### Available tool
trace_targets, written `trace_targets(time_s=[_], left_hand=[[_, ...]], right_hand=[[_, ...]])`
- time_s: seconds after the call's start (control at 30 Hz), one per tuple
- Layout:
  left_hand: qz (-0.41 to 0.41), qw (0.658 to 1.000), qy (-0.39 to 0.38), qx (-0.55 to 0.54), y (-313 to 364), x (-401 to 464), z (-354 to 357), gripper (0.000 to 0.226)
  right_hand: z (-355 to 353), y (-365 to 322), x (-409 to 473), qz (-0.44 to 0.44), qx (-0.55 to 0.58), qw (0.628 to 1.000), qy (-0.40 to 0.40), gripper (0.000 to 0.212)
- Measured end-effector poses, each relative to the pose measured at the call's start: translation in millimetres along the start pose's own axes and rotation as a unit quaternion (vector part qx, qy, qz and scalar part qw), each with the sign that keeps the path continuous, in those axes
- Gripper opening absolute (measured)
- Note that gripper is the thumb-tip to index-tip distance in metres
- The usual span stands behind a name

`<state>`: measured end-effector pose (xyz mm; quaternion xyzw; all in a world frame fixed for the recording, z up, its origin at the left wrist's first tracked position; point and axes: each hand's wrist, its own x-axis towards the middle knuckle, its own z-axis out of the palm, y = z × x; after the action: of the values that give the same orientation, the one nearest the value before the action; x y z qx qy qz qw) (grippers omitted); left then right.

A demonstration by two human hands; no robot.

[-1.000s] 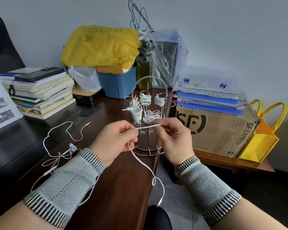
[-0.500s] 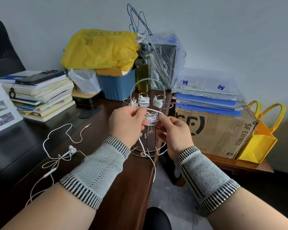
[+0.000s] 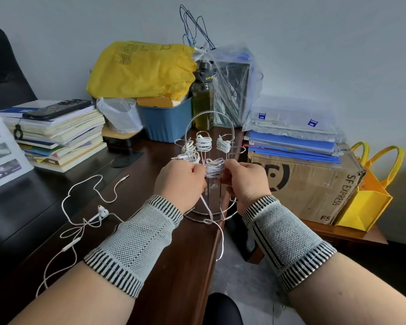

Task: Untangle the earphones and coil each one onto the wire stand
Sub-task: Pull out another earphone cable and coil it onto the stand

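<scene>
A chrome wire stand point(image 3: 209, 118) sits at the desk's right edge, several of its hooks wrapped with coiled white earphones point(image 3: 203, 143). My left hand point(image 3: 179, 184) and my right hand point(image 3: 246, 181) flank a front hook and pinch a white earphone cord point(image 3: 215, 168) partly coiled on it. The cord's loose tail point(image 3: 217, 233) hangs from my left hand over the desk edge. Another white earphone point(image 3: 89, 212) lies loose and looped on the desk to the left.
Stacked books with a phone point(image 3: 56, 109) on top lie at the left. A blue bin point(image 3: 167, 118), yellow bag point(image 3: 141, 69) and bottle point(image 3: 203, 97) stand behind the stand. To the right are a cardboard box point(image 3: 314, 181) with folders and a yellow tote point(image 3: 366, 202).
Both hands rose from in front of the stand to its front hook, carrying the cord. The cord is now wound round that hook and its hanging tail is shorter.
</scene>
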<state>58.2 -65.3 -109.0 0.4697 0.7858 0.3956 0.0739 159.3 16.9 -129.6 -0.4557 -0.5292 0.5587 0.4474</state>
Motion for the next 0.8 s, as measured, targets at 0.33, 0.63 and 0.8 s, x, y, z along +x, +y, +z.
trace_targets(time_s=[0.33,0.63,0.8], left_hand=[[-0.033,0.981,-0.024,-0.191,-6.8,-14.0,-0.2,0.04],[-0.05,0.956,-0.028,-0.288,-16.6,-15.6,5.1,0.051],[-0.059,0.943,-0.036,-0.325,-17.2,-19.7,5.2,0.035]], right_hand=[[-9.4,11.9,-7.5,-0.05,0.076,0.996,-0.018,0.013],[-12.5,17.1,-17.5,-0.178,-0.03,0.982,-0.059,0.016],[-11.7,19.5,-15.3,-0.189,-0.048,0.98,-0.037,0.014]])
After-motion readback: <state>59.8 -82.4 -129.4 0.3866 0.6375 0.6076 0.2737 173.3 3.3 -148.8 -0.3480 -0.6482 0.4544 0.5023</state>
